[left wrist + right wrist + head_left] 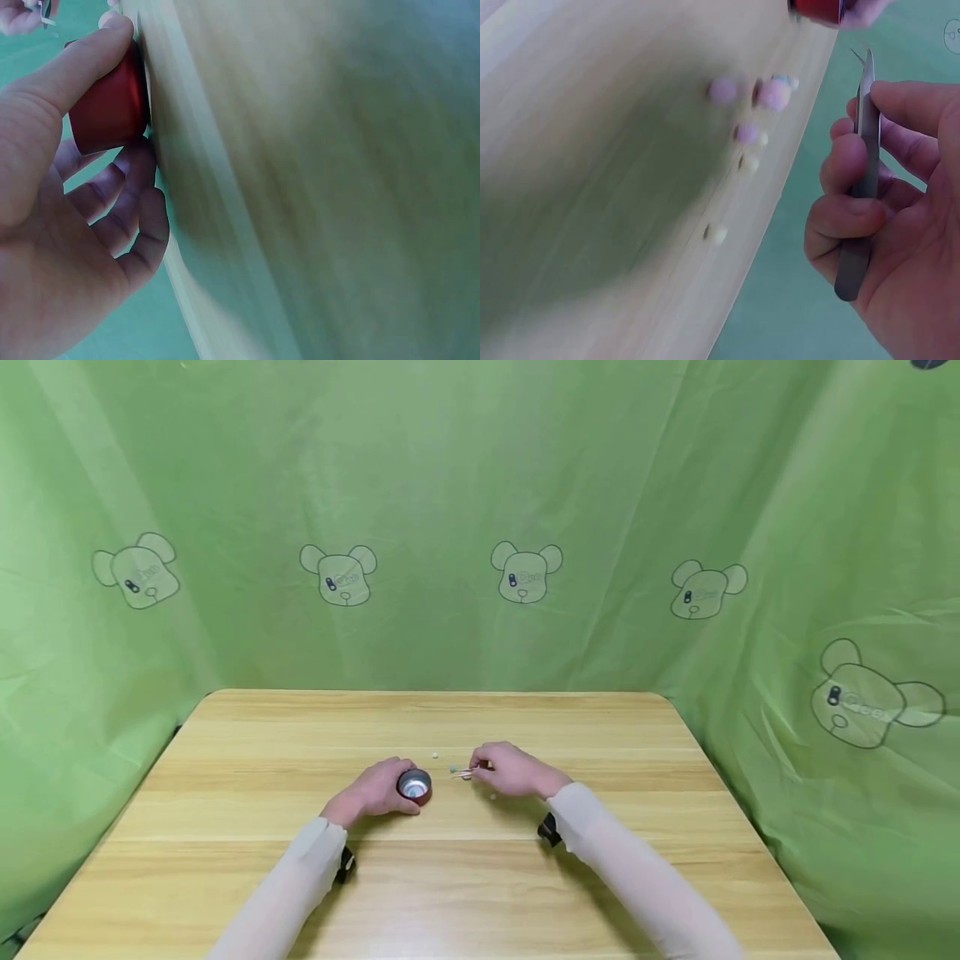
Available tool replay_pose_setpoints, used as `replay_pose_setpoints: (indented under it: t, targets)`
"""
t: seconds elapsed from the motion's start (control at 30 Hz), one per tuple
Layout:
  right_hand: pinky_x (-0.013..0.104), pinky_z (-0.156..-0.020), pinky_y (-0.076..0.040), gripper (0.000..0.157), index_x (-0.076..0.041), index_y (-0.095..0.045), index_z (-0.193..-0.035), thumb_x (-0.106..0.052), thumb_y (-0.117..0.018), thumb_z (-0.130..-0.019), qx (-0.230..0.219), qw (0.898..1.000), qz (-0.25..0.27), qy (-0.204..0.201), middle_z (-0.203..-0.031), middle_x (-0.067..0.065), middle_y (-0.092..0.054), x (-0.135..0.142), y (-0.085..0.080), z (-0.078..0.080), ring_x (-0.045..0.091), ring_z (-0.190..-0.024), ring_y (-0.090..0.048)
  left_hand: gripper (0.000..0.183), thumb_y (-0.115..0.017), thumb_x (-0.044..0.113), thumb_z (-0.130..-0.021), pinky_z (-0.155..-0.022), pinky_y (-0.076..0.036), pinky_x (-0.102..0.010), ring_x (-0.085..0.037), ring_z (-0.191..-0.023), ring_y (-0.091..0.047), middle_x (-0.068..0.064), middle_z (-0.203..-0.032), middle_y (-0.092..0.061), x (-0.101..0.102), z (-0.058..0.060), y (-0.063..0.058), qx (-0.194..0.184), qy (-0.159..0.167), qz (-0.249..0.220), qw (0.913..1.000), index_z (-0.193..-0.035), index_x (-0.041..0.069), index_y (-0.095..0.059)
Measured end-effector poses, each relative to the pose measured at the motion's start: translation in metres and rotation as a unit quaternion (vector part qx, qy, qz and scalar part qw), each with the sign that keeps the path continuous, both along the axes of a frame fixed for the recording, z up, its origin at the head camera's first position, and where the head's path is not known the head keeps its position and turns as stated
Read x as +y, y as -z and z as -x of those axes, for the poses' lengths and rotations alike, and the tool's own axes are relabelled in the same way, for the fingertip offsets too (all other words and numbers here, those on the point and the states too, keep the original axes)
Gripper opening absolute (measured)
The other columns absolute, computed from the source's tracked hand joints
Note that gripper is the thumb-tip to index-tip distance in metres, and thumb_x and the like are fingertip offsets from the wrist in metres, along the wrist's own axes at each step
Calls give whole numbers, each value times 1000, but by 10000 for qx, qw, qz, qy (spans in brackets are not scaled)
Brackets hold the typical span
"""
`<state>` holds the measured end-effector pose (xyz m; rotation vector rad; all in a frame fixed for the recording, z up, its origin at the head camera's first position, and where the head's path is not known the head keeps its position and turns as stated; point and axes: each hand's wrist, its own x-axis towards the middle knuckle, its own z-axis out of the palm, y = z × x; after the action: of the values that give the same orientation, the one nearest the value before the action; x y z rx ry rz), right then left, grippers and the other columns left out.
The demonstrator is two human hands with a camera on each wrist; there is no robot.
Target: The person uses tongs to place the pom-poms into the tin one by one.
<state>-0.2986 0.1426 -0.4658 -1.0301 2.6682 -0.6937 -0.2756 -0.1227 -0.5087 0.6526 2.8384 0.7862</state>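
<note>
My left hand [381,787] grips a small round red metal cup [109,112], thumb on one side and fingers on the other. Seen from the head, the cup's mouth faces up and its inside is silvery. To its right, my right hand [512,768] holds steel tweezers [865,161] between thumb and fingers, tips slightly apart and pointing toward the cup. Several small balls lie on the table near the tweezers: a larger pink ball [773,95], a purple ball [745,133] and a pale yellow ball [715,234] are among them. Nothing shows between the tweezer tips.
Both hands work near the middle of a light wooden table [450,893]. A green curtain [435,635] with bear-head prints hangs behind the table and along its sides. A white ball [435,756] lies beyond the cup, and another small pale ball [492,797] is below the right hand.
</note>
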Motion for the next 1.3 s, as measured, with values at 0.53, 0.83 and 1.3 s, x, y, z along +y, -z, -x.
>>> replay_pose_setpoints:
  t: [0.53, 0.83, 1.3]
  targets:
    - [30, -71, -46, 10, -10, -65, -96, -14, -57, -94, -89, 9998, -116, 150, -89, -1, -61, 54, 9, -13, 10, -77, -53, 58, -85, 33, -67, -86, -44, -41, -20, -94, -55, -2, -102, -58, 0, -1, 1, -27, 28, 17, 10000, -113, 10, -58]
    - [29, -71, -47, 9, -10, -65, -97, -14, -57, -94, -94, 9998, -83, 169, -90, -2, -61, 65, 14, -17, 9, -78, -53, 58, -85, 33, -67, -86, -44, -41, -20, -94, -55, -2, -101, -57, 0, 0, 3, -38, 3, 48, 10000, -113, 10, -58]
    - [29, -71, -46, 8, -8, -65, -96, -11, -57, -94, -148, 9998, -67, 106, -88, -2, -60, 67, 19, -17, 10, -77, -52, 57, -85, 34, -67, -85, -44, -40, -18, -92, -54, 0, -99, -57, 0, 1, 3, -8, 0, 72, 10000, -112, 12, -58]
